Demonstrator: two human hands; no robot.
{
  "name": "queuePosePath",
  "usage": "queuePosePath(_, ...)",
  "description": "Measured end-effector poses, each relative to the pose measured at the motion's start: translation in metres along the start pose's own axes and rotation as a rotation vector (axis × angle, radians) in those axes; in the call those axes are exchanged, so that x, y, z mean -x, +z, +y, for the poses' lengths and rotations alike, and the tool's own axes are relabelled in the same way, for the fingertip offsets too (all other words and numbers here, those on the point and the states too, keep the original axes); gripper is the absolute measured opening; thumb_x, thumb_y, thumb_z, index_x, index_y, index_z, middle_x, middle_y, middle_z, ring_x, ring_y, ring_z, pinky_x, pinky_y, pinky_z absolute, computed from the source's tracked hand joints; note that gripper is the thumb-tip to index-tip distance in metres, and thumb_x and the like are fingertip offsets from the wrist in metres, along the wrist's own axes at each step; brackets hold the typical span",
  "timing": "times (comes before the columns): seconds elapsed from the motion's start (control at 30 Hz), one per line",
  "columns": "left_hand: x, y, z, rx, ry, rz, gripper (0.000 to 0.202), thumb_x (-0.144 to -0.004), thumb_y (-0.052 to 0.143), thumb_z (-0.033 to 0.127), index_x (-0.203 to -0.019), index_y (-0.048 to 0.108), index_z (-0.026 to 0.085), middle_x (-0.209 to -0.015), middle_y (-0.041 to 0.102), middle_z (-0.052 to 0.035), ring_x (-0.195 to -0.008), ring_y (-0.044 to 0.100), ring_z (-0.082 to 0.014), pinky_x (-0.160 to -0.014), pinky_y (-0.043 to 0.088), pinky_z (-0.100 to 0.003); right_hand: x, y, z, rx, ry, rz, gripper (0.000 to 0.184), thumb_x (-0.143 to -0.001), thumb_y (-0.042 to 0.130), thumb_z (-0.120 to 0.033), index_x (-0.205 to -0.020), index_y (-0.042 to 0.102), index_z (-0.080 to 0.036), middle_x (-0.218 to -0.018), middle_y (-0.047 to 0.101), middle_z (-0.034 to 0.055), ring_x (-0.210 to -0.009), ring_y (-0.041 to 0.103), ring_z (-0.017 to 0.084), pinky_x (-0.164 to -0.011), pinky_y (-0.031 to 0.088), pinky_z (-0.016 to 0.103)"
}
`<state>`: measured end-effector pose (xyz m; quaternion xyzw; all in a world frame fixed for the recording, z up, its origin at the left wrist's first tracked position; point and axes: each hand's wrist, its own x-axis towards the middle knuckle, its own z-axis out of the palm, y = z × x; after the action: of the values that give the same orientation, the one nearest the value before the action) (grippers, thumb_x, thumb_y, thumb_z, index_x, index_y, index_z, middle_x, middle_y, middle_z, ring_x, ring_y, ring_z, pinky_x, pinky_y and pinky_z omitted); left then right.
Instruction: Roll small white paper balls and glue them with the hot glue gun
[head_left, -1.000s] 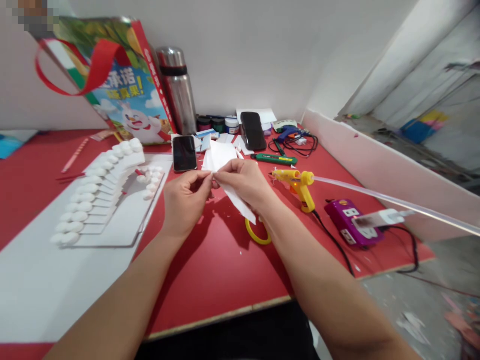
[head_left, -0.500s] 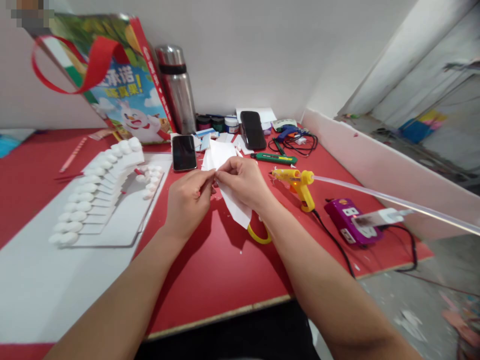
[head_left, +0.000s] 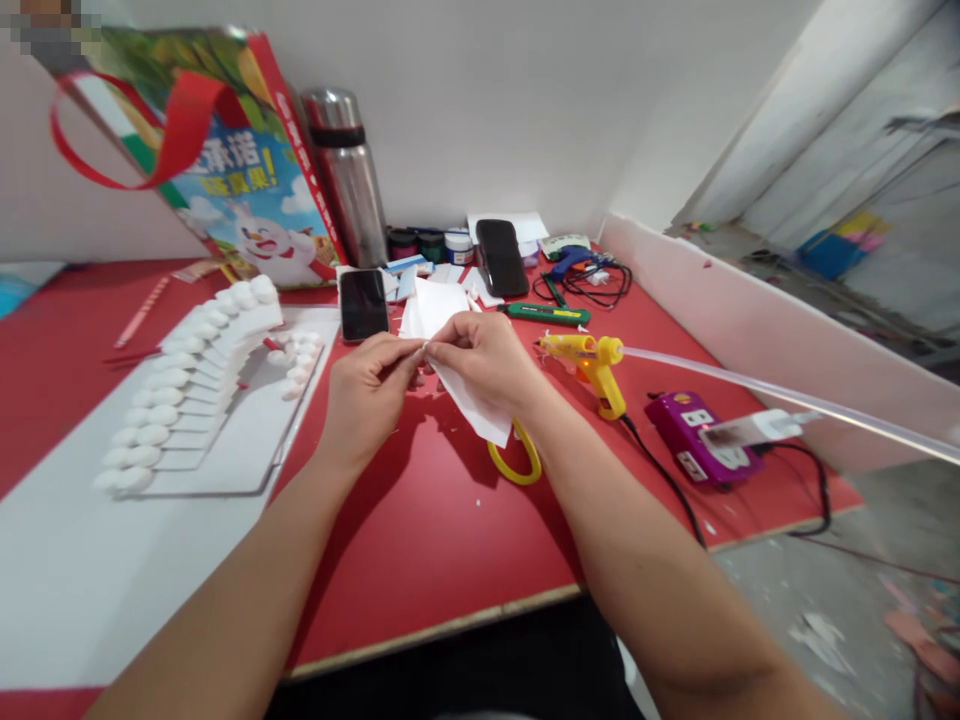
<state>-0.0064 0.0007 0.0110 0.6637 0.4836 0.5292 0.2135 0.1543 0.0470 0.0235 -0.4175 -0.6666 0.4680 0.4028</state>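
**Thin white piece pinched between both hands over the middle of the counter**

The red counter [head_left: 420, 540] carries a big white board [head_left: 67, 560] along its left edge, with a white stepped model [head_left: 195, 390] standing on it. A printed gift bag [head_left: 225, 170] and a steel flask [head_left: 345, 180] stand at the back edge. Toward the right edge lie a purple power strip [head_left: 694, 440] and a yellow glue gun [head_left: 592, 365]. A dark phone [head_left: 363, 303] lies behind the hands.

The left hand [head_left: 367, 395] and right hand [head_left: 487, 360] meet fingertip to fingertip, each nearly closed in a thumb-and-forefinger pinch on the upper edge of a white cut piece [head_left: 472, 405]. It hangs tilted above the counter, its lower corner over a yellow scissor loop [head_left: 517, 465].

The piece looks very light and thin, stiff enough to hold its flat shape, yet likely to crease or dent under a hard squeeze. A gentle pinch at the edges, close to a corner, seems the safest hold.
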Motion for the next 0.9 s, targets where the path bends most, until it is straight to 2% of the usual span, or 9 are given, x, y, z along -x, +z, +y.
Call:
queuePosePath(0.13,0.0,0.001,-0.001,-0.077,0.006,0.026,0.015,-0.093,0.066,0.023,-0.092,0.08,0.018,-0.076,0.07,-0.0025,-0.067,0.062,-0.0137,-0.067,0.053,-0.026,0.002,-0.002,-0.006,-0.145,0.158,-0.016,0.017,-0.082,0.073,-0.02,-0.07,0.062,-0.018,-0.064,0.069,0.0038,-0.056,0.066,0.017,-0.055,0.052,0.027)
queuePosePath(0.2,0.0,0.0,-0.003,-0.037,-0.057,0.049,0.014,-0.092,0.068,0.026,-0.094,0.08,0.018,-0.074,0.07,-0.0018,-0.064,0.061,-0.0136,-0.065,0.052,-0.026,0.002,-0.006,-0.011,-0.308,0.263,-0.045,0.024,-0.088,0.073,-0.028,-0.07,0.061,-0.018,-0.067,0.071,0.0069,-0.058,0.068,0.019,-0.057,0.055,0.031)
queuePosePath(0.33,-0.002,-0.002,-0.006,0.077,-0.126,0.049,0.014,-0.089,0.073,0.031,-0.095,0.081,0.021,-0.082,0.075,-0.0028,-0.069,0.066,-0.0155,-0.068,0.055,-0.028,-0.001,-0.012,-0.017,-0.678,0.574,-0.268,0.048,-0.105,0.044,-0.052,-0.078,0.062,-0.016,-0.07,0.071,0.0117,-0.062,0.07,0.022,-0.065,0.062,0.039)
queuePosePath(0.43,-0.003,-0.004,-0.006,0.083,-0.098,0.034,0.011,-0.088,0.074,0.03,-0.091,0.081,0.022,-0.089,0.076,-0.0039,-0.081,0.069,-0.018,-0.076,0.057,-0.029,-0.003,-0.011,-0.017,-0.77,0.707,-0.429,0.054,-0.108,0.03,-0.051,-0.085,0.062,-0.014,-0.068,0.068,0.0108,-0.059,0.065,0.019,-0.06,0.06,0.034)
queuePosePath(0.5,-0.003,-0.006,-0.005,0.077,-0.094,0.034,0.011,-0.089,0.073,0.029,-0.091,0.081,0.022,-0.088,0.076,-0.0036,-0.079,0.068,-0.0172,-0.075,0.056,-0.029,-0.004,-0.011,-0.016,-0.808,0.704,-0.446,0.051,-0.109,0.031,-0.046,-0.087,0.063,-0.013,-0.067,0.065,0.0077,-0.051,0.056,0.014,-0.05,0.053,0.025)
queuePosePath(0.57,-0.004,-0.007,-0.003,0.076,-0.108,0.033,0.012,-0.089,0.072,0.029,-0.092,0.081,0.021,-0.081,0.073,-0.0025,-0.07,0.063,-0.0149,-0.069,0.053,-0.027,-0.005,-0.011,-0.015,-0.841,0.66,-0.444,0.047,-0.109,0.034,-0.04,-0.086,0.063,-0.012,-0.065,0.06,0.003,-0.043,0.04,0.007,-0.041,0.038,0.016)
queuePosePath(0.67,-0.005,-0.006,0.0,0.121,-0.169,0.036,0.012,-0.086,0.074,0.028,-0.09,0.082,0.02,-0.065,0.064,0.0009,-0.059,0.054,-0.0117,-0.058,0.046,-0.025,-0.007,-0.013,-0.015,-0.807,0.629,-0.431,0.044,-0.109,0.038,-0.035,-0.081,0.062,-0.012,-0.062,0.051,-0.0015,-0.042,0.021,0.004,-0.037,0.021,0.014)
queuePosePath(0.77,-0.006,-0.004,0.002,0.215,-0.27,0.069,0.013,-0.081,0.077,0.028,-0.087,0.082,0.017,-0.059,0.061,0.0017,-0.054,0.049,-0.0103,-0.053,0.041,-0.024,-0.007,-0.014,-0.016,-0.71,0.58,-0.351,0.036,-0.106,0.045,-0.03,-0.08,0.064,-0.012,-0.064,0.051,-0.0017,-0.044,0.021,0.005,-0.038,0.018,0.015)
queuePosePath(0.9,-0.007,-0.001,0.001,0.278,-0.353,0.121,0.018,-0.077,0.079,0.028,-0.089,0.082,0.016,-0.058,0.063,0.0011,-0.053,0.05,-0.0099,-0.052,0.04,-0.024,-0.003,-0.011,-0.016,-0.568,0.42,-0.29,0.022,-0.096,0.063,-0.025,-0.08,0.067,-0.011,-0.066,0.055,-0.002,-0.047,0.026,0.004,-0.043,0.02,0.018)
